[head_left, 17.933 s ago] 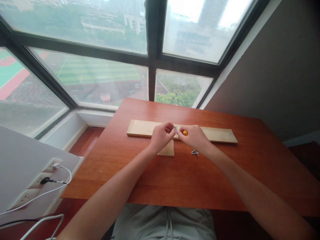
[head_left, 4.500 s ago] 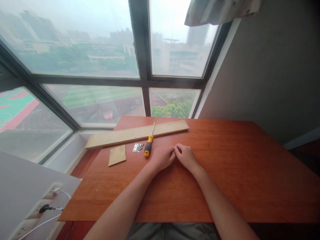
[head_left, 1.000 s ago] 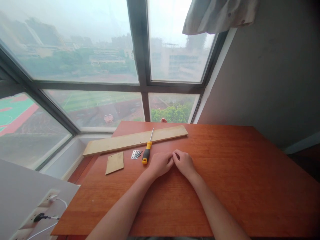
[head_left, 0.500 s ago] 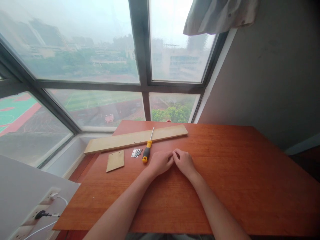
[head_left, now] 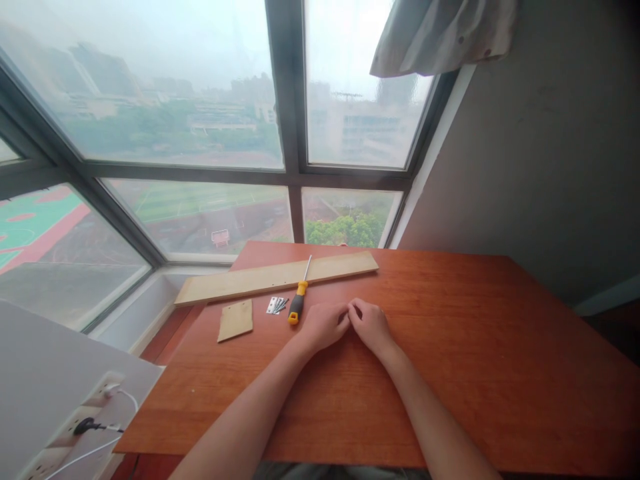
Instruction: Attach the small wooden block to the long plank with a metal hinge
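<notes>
My left hand (head_left: pixel 325 325) rests on the table with its fingers curled in. Its thumb and fingertips meet those of my right hand (head_left: pixel 370 325), which is curled the same way. No object shows in either hand. Just left of my left hand lies a screwdriver (head_left: pixel 297 308) with a yellow and black handle, its shaft across a long wooden board (head_left: pixel 240 283). Beside the handle, several screws (head_left: pixel 281 305) lie on a small white metal hinge or plate with holes (head_left: pixel 272 305). Farther left is a small, roughly square wooden piece (head_left: pixel 235 321) with holes near its top edge.
The reddish-brown wooden table (head_left: pixel 475 373) reaches to a large window (head_left: pixel 200 170) at the back. A sloping grey wall (head_left: pixel 530 153) stands on the right, and a curtain (head_left: pixel 445 40) hangs at the top. Sockets with plugged-in cables (head_left: pixel 85 425) are at the lower left.
Much earlier my hands worked over the board with small metal parts and the yellow-handled screwdriver; now those lie at the left and my hands rest together. Over the last second only the view shifts slightly.
</notes>
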A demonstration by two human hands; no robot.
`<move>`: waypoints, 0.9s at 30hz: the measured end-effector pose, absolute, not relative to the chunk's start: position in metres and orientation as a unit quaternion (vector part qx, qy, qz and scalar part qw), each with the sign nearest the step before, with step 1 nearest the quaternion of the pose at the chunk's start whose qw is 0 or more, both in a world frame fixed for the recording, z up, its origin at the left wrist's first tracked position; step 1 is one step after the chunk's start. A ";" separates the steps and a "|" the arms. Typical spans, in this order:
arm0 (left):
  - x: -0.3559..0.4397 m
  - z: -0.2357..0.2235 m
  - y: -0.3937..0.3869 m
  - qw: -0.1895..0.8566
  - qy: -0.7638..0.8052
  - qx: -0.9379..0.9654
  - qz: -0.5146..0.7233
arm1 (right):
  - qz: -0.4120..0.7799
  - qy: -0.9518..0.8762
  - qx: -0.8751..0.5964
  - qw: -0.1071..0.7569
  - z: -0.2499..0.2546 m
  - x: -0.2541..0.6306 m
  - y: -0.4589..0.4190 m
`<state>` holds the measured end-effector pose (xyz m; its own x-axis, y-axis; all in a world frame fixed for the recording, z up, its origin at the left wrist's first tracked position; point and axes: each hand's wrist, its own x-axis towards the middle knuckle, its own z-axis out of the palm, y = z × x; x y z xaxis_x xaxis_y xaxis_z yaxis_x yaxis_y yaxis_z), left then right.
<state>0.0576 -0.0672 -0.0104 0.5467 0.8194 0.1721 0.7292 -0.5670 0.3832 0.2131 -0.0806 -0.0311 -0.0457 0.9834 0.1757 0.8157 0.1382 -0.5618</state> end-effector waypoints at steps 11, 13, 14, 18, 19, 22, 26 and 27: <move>0.057 -0.010 -0.069 0.135 0.445 0.869 0.171 | 0.156 -0.710 -0.633 0.268 -0.032 0.214 -0.080; 0.057 -0.010 -0.069 0.137 0.446 0.869 0.165 | 0.156 -0.710 -0.632 0.268 -0.032 0.214 -0.080; 0.057 -0.009 -0.069 0.139 0.447 0.869 0.162 | 0.157 -0.711 -0.632 0.268 -0.032 0.214 -0.080; 0.057 -0.008 -0.070 0.141 0.449 0.867 0.161 | 0.161 -0.711 -0.630 0.268 -0.031 0.214 -0.080; 0.057 -0.008 -0.070 0.142 0.449 0.867 0.162 | 0.162 -0.712 -0.629 0.268 -0.031 0.214 -0.080; 0.057 -0.007 -0.070 0.145 0.446 0.868 0.162 | 0.165 -0.712 -0.628 0.267 -0.030 0.215 -0.080; 0.057 -0.007 -0.070 0.145 0.446 0.869 0.161 | 0.166 -0.712 -0.629 0.266 -0.029 0.214 -0.081; 0.057 -0.007 -0.070 0.144 0.445 0.869 0.161 | 0.166 -0.712 -0.629 0.265 -0.028 0.214 -0.081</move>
